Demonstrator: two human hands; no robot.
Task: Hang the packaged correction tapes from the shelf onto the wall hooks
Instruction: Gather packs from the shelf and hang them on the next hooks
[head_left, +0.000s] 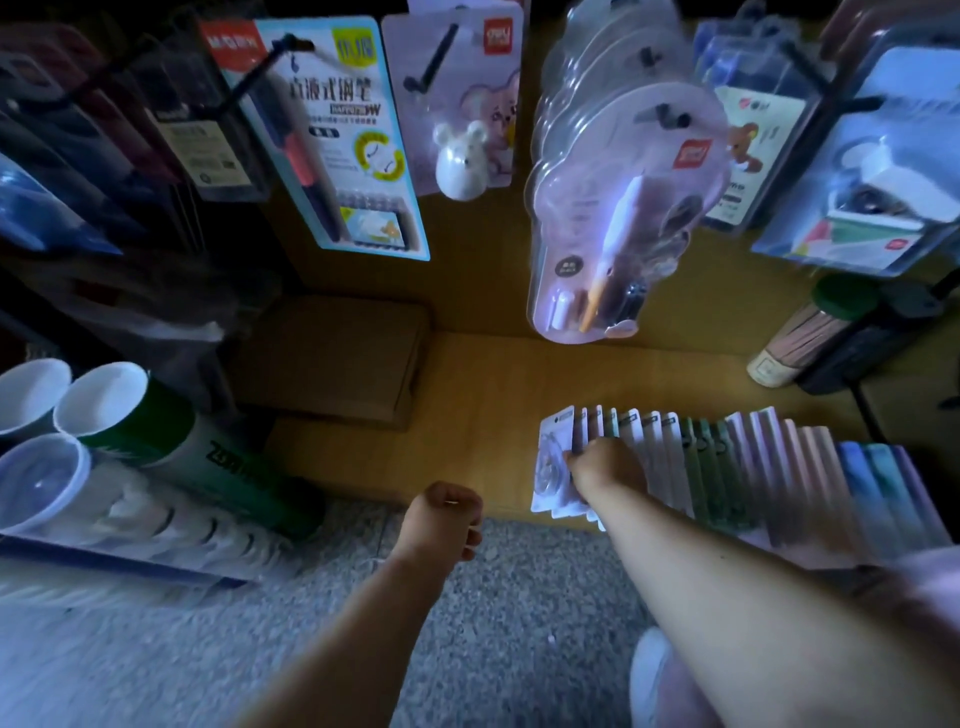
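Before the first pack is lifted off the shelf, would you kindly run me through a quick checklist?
1. Right hand on the leftmost pack of the row of correction tape packs: ok.
2. Pinch fully closed on it: cannot tell.
3. Left hand free: ok, fist closed, apparently empty.
4. Pack's hang hole intact: cannot tell.
5. Wall hook has room: cannot tell, it is crowded with blister packs.

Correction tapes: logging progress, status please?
Right hand gripping the front packs in the shelf row. Left hand fisted, empty. Nothing lifted yet. Hanging pen packs overhead.
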